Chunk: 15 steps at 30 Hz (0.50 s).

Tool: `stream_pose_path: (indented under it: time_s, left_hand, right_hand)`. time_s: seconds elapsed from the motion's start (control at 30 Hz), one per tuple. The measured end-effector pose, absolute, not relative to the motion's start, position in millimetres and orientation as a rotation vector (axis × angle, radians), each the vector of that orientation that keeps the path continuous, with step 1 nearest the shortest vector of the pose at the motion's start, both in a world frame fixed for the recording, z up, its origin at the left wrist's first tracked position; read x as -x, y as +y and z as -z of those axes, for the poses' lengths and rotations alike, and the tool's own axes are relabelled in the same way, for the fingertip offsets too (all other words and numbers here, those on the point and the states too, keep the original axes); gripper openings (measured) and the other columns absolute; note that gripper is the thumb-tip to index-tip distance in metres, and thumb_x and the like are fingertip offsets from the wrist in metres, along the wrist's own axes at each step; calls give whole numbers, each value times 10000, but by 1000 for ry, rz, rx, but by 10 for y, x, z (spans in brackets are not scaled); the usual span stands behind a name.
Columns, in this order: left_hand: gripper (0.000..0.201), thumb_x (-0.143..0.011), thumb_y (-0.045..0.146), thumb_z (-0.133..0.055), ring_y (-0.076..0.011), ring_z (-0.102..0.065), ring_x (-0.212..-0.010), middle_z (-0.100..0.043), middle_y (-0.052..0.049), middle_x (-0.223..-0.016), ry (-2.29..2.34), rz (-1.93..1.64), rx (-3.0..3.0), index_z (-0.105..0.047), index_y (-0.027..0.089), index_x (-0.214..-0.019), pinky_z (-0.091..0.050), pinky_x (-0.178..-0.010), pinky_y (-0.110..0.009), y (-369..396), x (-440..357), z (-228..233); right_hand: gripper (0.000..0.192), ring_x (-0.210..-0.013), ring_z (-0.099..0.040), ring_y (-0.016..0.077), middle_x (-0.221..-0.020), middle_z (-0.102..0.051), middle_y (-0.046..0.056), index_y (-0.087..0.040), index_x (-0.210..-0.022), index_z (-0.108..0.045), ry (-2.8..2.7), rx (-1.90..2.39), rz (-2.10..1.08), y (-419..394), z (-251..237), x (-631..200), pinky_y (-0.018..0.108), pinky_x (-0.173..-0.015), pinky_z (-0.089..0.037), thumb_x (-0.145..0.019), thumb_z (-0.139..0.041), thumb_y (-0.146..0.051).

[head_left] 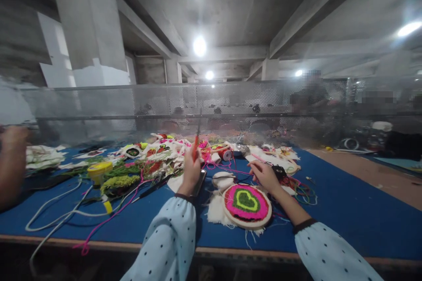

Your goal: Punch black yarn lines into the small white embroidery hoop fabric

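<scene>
head view: round hoop (247,205) with pink-and-green heart tufting beside right hand (265,175)

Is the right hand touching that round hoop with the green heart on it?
Apart. The head view shows the right hand raised behind the embroidery hoop, with white cloth and blue table visible between them.

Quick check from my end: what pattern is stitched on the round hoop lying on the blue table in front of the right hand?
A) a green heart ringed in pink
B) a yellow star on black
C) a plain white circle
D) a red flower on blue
A: the round wooden embroidery hoop shows a green heart with a dark outline, surrounded by bright pink yarn, lying on the blue table just below the right hand.
</scene>
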<state>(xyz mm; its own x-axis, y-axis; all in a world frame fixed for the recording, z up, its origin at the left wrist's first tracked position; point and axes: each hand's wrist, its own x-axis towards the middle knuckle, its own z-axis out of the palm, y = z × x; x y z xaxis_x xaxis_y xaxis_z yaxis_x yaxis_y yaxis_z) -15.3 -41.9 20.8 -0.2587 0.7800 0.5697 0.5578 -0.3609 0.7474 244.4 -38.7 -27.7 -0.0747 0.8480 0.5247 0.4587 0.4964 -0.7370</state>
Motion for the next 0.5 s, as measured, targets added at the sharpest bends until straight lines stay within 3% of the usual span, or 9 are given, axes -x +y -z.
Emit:
stream_pose_path:
  time_s: [0.07, 0.13, 0.23, 0.37, 0.5]
  left_hand:
    - [563, -792, 233, -470, -301, -391, -1132, -413, -147, -1219, 1905, -1716, -1747, -350, 219, -1342, -296, -933, -419, -405, 513, -235]
    - [534, -786, 240, -463, -347, -382, -1119, -416, -176, -1187, 2491, -1513, -1747, -396, 210, -1315, -288, -897, -457, -366, 831, -154]
    - [437, -827, 287, -398, -354, -454, -1017, -466, -206, -1102, 2923, -1050, -1565, -475, 179, -1243, -316, -801, -434, -248, 1120, 84]
    - [404, -806, 301, -420, -337, -472, -1011, -492, -201, -1095, 2940, -716, -1536, -513, 191, -1184, -300, -784, -410, -90, 1198, 291]
    - [477, -731, 427, -488, -382, -439, -1047, -510, -201, -1086, 2841, -707, -1522, -536, 183, -1138, -290, -805, -473, -47, 1197, 266]
  right_hand:
    - [282, -454, -552, 138, -604, -606, 0, -186, -864, -607, -1759, 1231, -384, -342, 304, -2535, 248, -493, -404, -817, -379, -344]
    - [273, -483, -560, 138, -607, -612, -1, -193, -858, -612, -1785, 1318, -324, -301, 335, -2584, 245, -518, -395, -814, -370, -312]
    - [258, -568, -578, 150, -644, -630, 11, -192, -839, -611, -1802, 1360, -268, -263, 363, -2598, 250, -572, -390, -809, -369, -278]
    - [219, -666, -569, 173, -692, -628, 28, -181, -786, -591, -1847, 1332, -225, -275, 373, -2573, 266, -624, -385, -791, -382, -246]
    - [178, -720, -547, 168, -783, -617, 35, -180, -804, -572, -1937, 1225, -229, -305, 408, -2473, 263, -658, -384, -758, -401, -184]
